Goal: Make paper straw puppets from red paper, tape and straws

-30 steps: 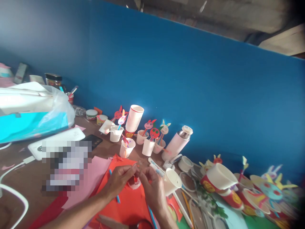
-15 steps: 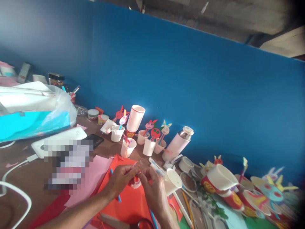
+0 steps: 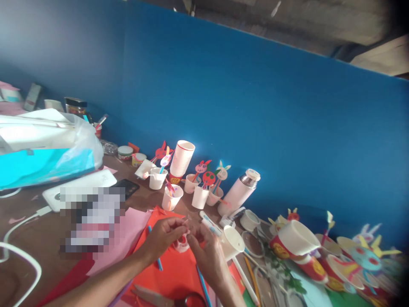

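Note:
My left hand (image 3: 166, 236) and my right hand (image 3: 206, 245) meet above a sheet of red paper (image 3: 169, 273), fingertips pinched close together. Between them is a small pink paper piece (image 3: 188, 221), partly covered by the fingers. Just under the fingertips shows a round pink paper cutout (image 3: 182, 246) with red spots; whether it is held or lies on the sheet I cannot tell. A blue stick (image 3: 159, 263) rests beside my left wrist, another blue stick (image 3: 203, 285) by my right forearm. Scissors (image 3: 153, 296) lie at the sheet's near edge.
Behind the hands stand paper cups (image 3: 172, 198) with paper faces on sticks, a cup stack (image 3: 182, 157) and a pink thermos (image 3: 238, 194). A white cup (image 3: 232, 244) is right of my right hand. More decorated cups (image 3: 297, 238) crowd the right. A power bank (image 3: 79, 187) lies left.
Both hands stay nearly in place, with small finger movements. The spotted pink cutout shows more between them. More of the blue stick by my right forearm is visible.

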Motion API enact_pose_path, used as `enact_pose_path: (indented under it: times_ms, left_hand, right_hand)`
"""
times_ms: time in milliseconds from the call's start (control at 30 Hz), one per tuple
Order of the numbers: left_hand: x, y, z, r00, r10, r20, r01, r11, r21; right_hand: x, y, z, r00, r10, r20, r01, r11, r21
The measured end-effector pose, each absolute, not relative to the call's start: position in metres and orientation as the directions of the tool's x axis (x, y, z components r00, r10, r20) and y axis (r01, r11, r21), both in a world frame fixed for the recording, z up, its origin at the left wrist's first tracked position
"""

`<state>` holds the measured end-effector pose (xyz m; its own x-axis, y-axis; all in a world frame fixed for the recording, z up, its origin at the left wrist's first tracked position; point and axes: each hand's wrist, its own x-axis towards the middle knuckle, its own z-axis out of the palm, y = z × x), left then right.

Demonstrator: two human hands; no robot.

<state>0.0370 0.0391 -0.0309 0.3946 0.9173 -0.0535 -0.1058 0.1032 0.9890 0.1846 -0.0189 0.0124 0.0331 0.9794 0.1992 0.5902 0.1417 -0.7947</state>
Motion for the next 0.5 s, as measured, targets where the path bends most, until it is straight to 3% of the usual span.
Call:
enact_pose_path:
  times_ms: [300,500]
  left_hand:
    - [0.0344,0.0399,-0.0228,0.480,0.873,-0.089,-0.294,0.256,0.921]
    - [0.0342,0.0411,-0.0292,0.496,0.864,-0.082,-0.313,0.267,0.911]
  right_hand:
    - [0.1867,-0.0174,0.0178,0.025,0.990,0.139,0.585,0.098,-0.805]
    - [0.1881,-0.0175,0.0141,0.035,0.987,0.160,0.590,0.109,-0.800]
